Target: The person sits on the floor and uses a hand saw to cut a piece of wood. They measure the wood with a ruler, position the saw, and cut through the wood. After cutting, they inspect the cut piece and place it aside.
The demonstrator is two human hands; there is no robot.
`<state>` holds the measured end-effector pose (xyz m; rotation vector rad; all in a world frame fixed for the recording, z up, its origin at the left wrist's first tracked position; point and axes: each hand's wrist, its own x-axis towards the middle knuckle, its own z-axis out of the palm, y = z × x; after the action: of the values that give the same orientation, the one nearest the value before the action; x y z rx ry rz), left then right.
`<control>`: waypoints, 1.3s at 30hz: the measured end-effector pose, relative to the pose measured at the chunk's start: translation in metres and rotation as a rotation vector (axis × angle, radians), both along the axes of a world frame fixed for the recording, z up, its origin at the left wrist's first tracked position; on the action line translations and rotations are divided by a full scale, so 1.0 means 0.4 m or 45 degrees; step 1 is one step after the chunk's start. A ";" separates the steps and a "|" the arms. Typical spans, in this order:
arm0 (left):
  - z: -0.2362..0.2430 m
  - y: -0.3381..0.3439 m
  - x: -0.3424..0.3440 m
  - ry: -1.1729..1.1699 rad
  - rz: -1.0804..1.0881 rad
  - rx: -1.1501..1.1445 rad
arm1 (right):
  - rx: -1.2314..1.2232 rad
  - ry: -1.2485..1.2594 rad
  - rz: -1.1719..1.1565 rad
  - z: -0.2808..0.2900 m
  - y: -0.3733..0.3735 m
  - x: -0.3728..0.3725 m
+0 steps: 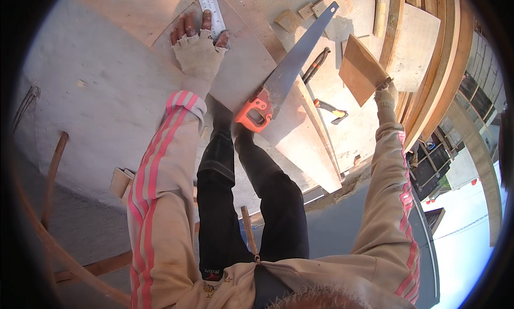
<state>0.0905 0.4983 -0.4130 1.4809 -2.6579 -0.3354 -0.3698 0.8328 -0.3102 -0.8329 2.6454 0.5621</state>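
Observation:
My left hand [197, 49], in a fingerless knit glove, lies over a thin wooden board [243, 76] at the upper left. A metal ruler [213, 14] with markings is held between its thumb and index finger; the other fingers bend down onto the board. On the right, my right hand [384, 95], also gloved, grips a small square piece of plywood [360, 68] by its near corner, tilted up. Its fingers are partly hidden. Between my hands lies a handsaw [300, 57] with an orange handle, angled away from me.
Pincers [316, 66] and a yellow-and-black utility knife [333, 111] lie right of the saw. Wood offcuts [289, 21] are scattered at the far side. Curved-looking long planks [447, 68] line the right edge. A wooden strip [321, 135] lies near my legs.

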 end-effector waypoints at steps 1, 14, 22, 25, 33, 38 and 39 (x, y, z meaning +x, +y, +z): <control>0.005 -0.001 -0.004 0.016 0.002 -0.013 | -0.307 -0.156 -0.291 0.054 0.016 -0.022; 0.061 -0.019 -0.024 -0.011 0.090 0.304 | -1.174 -0.615 -0.047 0.543 -0.119 0.312; 0.097 -0.044 0.021 0.044 0.270 0.483 | -1.378 -0.578 -0.255 0.488 -0.480 0.486; 0.132 -0.057 0.016 0.075 0.166 0.454 | -1.554 -0.800 -0.398 0.405 -0.574 0.423; 0.122 -0.271 -0.047 0.393 0.480 -0.019 | -1.272 -1.025 -0.076 0.239 -0.637 0.390; 0.089 -0.650 -0.106 1.845 1.329 0.669 | -1.062 -1.238 0.181 0.354 -0.680 0.437; 0.105 -0.680 -0.125 1.813 1.313 0.634 | -1.078 -1.303 0.135 0.384 -0.673 0.433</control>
<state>0.0405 0.2262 -0.3711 1.5060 -0.6408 -1.2894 -0.1968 0.5637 -0.1567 -1.0649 1.7788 -0.8425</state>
